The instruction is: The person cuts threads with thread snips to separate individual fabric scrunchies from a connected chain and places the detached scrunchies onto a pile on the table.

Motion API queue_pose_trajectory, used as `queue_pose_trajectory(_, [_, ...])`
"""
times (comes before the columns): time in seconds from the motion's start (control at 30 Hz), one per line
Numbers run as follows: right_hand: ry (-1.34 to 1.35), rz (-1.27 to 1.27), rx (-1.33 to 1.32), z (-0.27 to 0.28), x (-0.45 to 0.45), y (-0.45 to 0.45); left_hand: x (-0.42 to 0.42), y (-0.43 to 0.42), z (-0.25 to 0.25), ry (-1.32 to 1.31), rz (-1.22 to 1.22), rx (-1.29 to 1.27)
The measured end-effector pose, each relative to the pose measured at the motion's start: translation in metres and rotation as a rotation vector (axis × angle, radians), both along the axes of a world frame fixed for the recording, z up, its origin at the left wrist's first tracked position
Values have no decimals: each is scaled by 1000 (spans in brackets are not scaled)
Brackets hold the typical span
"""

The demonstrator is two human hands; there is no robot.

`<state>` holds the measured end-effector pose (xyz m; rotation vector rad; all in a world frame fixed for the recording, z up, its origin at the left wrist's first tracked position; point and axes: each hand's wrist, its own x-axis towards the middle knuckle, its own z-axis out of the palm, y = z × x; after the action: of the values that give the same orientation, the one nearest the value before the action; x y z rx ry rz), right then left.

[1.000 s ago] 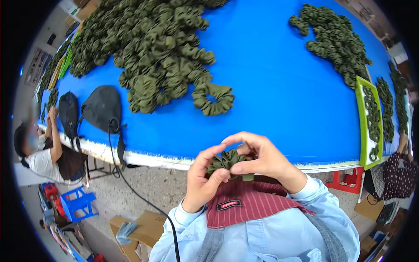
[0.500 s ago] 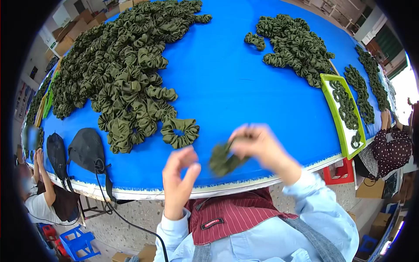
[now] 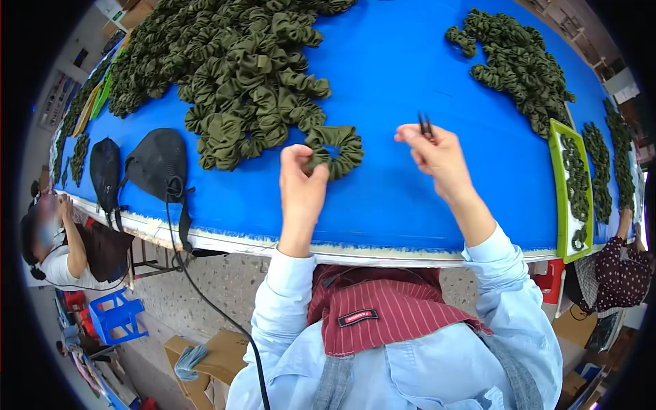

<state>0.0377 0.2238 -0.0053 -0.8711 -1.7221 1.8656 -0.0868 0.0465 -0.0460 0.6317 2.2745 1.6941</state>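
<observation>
My left hand (image 3: 303,188) is at the near edge of a large heap of scrunchies (image 3: 236,82). Its thumb and fingers close on the rim of a dark green gathered scrunchie (image 3: 347,156), which lies as an open ring on the blue tabletop. My right hand (image 3: 439,160) is raised over the table to the right, apart from that scrunchie. It is closed round a small dark two-pointed tool (image 3: 425,124), like thread snips; the fist hides its lower part.
A smaller scrunchie pile (image 3: 523,65) lies far right. Beside it stands a green-rimmed tray (image 3: 560,198) with scrunchies inside. Two black bags (image 3: 157,164) with a cord rest at left. People sit at the left (image 3: 72,249) and right (image 3: 618,266) table edges.
The scrunchie that was in my right hand is gone from it, and the tool now shows. My left hand has moved forward onto the scrunchie by the heap. The view has shifted.
</observation>
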Motion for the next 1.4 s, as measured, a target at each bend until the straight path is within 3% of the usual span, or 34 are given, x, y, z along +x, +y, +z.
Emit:
queue_pose_trajectory(0.1, [14,62,103,-21,-28,-24,20,-2,15,-440,-81,314])
queue_pose_trajectory(0.13, [19,68,100,-16,-28,-27,25,-8,18,-434,-75,312])
queue_pose_trajectory(0.2, [-83,344,-247,1,-21,-35,33,-19,22,-699,-207,608])
queue_pose_trajectory(0.27, [-10,411,-431,4,-5,-38,45,-25,30,-820,-218,711])
queue_pose_trajectory(0.37, [12,328,-398,18,22,-43,59,-28,24,-893,-370,810])
queue_pose_trajectory(0.53, [97,192,-98,6,39,-61,54,-24,1,-817,-403,713])
queue_pose_trajectory(0.63, [82,123,-8,-7,22,-73,45,-16,12,-738,-208,518])
queue_pose_trajectory(0.7, [78,94,29,-14,13,-79,36,-20,13,50,-86,151])
queue_pose_trajectory(0.87, [62,188,401,-22,1,-93,28,-26,21,-144,-31,258])
queue_pose_trajectory(1.23, [-17,206,387,-24,-5,-100,4,-28,22,-530,-37,360])
queue_pose_trajectory(1.4, [-120,403,546,-4,-10,-74,2,-28,24,-606,-47,527])
